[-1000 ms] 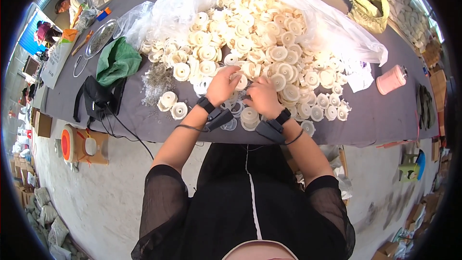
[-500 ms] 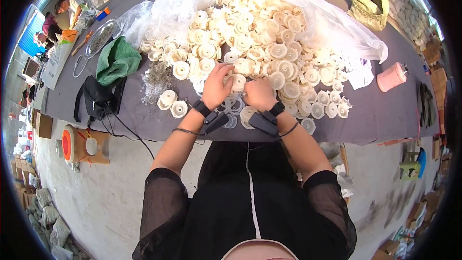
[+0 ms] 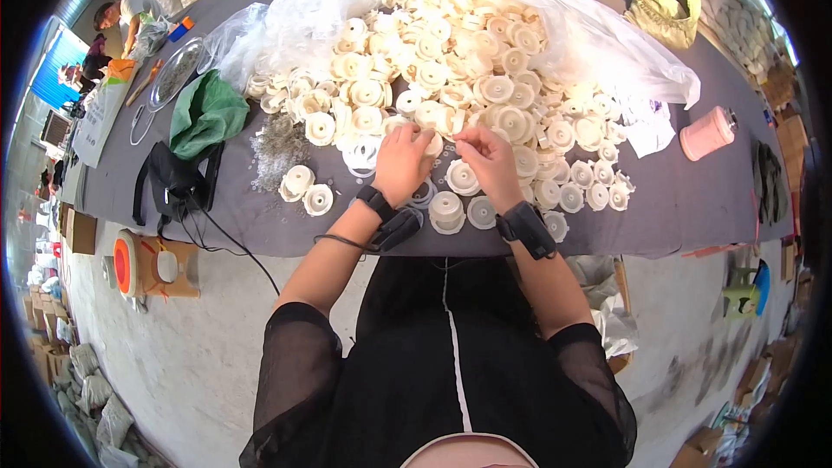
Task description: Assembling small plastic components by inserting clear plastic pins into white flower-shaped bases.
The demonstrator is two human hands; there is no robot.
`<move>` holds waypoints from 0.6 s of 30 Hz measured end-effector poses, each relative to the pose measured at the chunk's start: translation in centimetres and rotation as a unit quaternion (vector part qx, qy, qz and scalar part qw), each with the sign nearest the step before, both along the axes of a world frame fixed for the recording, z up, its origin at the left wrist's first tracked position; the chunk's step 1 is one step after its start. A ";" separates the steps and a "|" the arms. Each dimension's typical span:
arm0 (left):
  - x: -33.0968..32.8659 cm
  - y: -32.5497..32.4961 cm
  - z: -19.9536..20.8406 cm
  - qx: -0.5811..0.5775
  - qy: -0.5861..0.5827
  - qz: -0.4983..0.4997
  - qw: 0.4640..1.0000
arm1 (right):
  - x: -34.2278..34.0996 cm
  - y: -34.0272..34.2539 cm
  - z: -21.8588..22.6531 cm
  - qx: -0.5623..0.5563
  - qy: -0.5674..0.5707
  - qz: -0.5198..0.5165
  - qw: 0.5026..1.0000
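A heap of cream round plastic parts (image 3: 433,52) covers the middle of the grey-covered table. At its near edge my left hand (image 3: 403,162) has its fingers closed on one cream plastic part (image 3: 435,146), partly hidden by the fingers. Just to the right, my right hand (image 3: 491,166) is closed in a pinch, fingertips pointing toward that part; whatever lies between them is too small to make out. Below the hands are a cream part standing tall (image 3: 446,211) and flatter whitish discs (image 3: 482,211). Each wrist wears a black strapped device.
Small clear pieces (image 3: 282,154) lie left of the heap, beside two cream parts. Further left are a green cloth bag (image 3: 208,114) and a black pouch (image 3: 172,175) with a cable. Clear plastic sheeting (image 3: 607,39) flanks the heap; a pink thread spool (image 3: 708,133) stands right.
My right hand has drawn away to the right and turned, its fingers now pinched. My left hand has shifted slightly right, still around a cream part.
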State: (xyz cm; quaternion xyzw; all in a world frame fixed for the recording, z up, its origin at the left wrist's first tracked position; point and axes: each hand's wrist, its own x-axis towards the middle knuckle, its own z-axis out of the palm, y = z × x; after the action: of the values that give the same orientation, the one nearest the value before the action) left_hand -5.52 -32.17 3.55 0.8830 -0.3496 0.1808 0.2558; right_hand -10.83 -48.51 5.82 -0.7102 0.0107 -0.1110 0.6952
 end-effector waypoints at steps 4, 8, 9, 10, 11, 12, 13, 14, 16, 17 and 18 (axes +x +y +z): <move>0.2 -1.0 0.3 -0.024 -0.057 -0.036 0.997 | -1.8 -0.4 0.5 0.064 0.042 -0.009 0.997; 0.3 -2.9 -0.2 0.085 -0.067 -0.079 0.991 | -2.6 -0.7 0.0 0.102 0.042 -0.003 0.994; 0.5 -3.3 -0.2 0.121 -0.075 -0.032 0.989 | -2.7 -0.7 -0.1 0.117 0.049 -0.003 0.992; 0.7 -3.6 0.0 0.121 -0.076 -0.034 0.989 | -2.8 -0.7 -0.3 0.118 0.049 -0.005 0.992; 0.8 -3.7 0.2 0.117 -0.083 -0.031 0.989 | -2.8 -0.8 -0.4 0.126 0.051 -0.005 0.991; 0.9 -3.7 0.4 0.113 -0.090 -0.028 0.989 | -2.9 -0.9 -0.5 0.134 0.053 -0.005 0.990; 1.1 -3.4 0.5 0.114 -0.091 -0.030 0.989 | -3.0 -1.0 -0.7 0.135 0.052 -0.007 0.989; 1.2 -3.0 0.5 0.101 -0.081 -0.046 0.991 | -3.1 -1.2 -0.8 0.138 0.051 -0.007 0.989; 1.2 -2.8 0.6 0.089 -0.072 -0.064 0.991 | -3.1 -1.5 -1.0 0.142 0.049 -0.008 0.989; 1.1 -2.8 0.7 0.109 -0.055 -0.056 0.991 | -3.1 -1.6 -1.1 0.143 0.050 -0.008 0.988; 1.0 -2.8 0.7 0.129 -0.038 -0.047 0.990 | -3.1 -1.7 -1.1 0.145 0.052 -0.007 0.988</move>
State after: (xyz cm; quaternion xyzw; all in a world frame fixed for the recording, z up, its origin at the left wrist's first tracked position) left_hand -4.57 -34.96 4.29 0.8835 -0.4209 0.1551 0.1349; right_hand -13.96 -50.17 4.68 -0.6065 0.0674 -0.0763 0.7885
